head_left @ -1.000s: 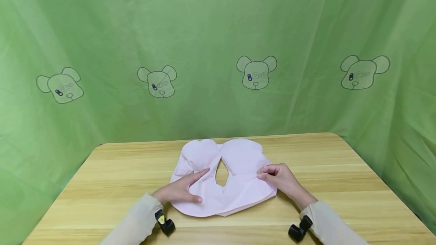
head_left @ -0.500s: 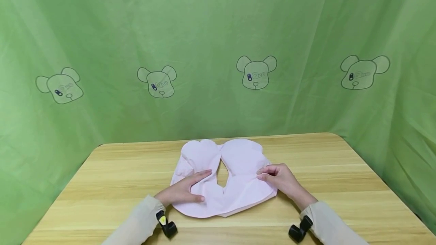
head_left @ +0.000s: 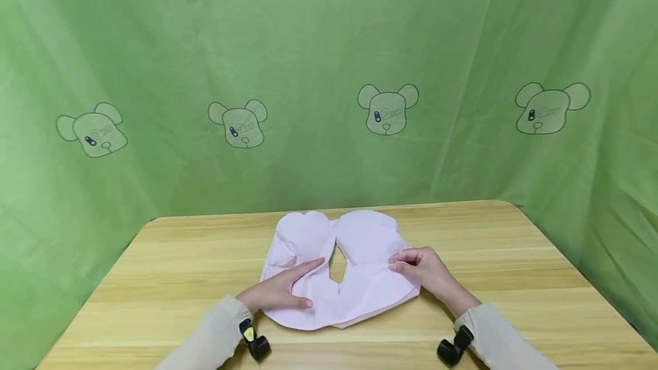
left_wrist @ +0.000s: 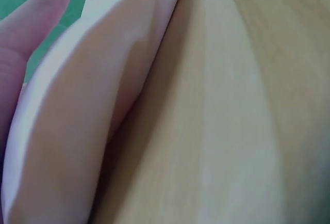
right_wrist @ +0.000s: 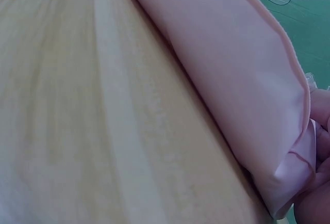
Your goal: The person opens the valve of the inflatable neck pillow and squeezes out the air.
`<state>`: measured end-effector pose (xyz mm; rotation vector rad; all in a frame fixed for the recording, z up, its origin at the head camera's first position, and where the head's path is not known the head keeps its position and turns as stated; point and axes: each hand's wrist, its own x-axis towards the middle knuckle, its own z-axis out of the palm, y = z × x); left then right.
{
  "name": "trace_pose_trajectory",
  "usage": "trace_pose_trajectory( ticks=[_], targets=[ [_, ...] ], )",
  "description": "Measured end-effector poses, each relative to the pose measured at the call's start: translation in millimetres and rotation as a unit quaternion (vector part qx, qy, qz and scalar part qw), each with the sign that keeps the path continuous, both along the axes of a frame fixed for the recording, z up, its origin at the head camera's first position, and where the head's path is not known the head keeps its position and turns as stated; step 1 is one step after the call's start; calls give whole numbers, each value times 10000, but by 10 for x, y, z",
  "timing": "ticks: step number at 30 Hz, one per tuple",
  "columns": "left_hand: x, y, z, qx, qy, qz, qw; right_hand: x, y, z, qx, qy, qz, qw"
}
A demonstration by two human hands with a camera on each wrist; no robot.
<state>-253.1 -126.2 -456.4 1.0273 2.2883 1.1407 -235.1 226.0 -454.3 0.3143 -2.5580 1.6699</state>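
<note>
Pink cloth (head_left: 362, 281) lies at the frame's lower centre. The left hand (head_left: 277, 291) rests spread on its left side; the right hand (head_left: 425, 270) pinches its right. Beneath is the surface (head_left: 195, 261); behind, a green curtain (head_left: 308, 33).

A pale pink cloth piece (head_left: 362, 278) with a central opening lies on a light wood-grain table (head_left: 195, 258).

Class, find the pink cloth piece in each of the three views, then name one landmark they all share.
Head: the pink cloth piece lies at lower centre.
Left wrist: the pink cloth piece fills much of the left side, reaching up to the top middle.
Right wrist: the pink cloth piece slants from top centre to lower right.
Shared landmark: the wooden table.
</note>
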Motion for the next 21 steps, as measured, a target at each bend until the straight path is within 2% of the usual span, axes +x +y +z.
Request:
trace_pose_trajectory(
  ticks=[9, 21],
  targets=[
    [26, 58, -41, 65, 151, 96, 9998, -7, 5, 3, -10, 106, 74, 9999],
    [16, 81, -115, -59, 724, 199, 9972, 3, -9, 24, 47, 73, 82, 9999]
  ],
)
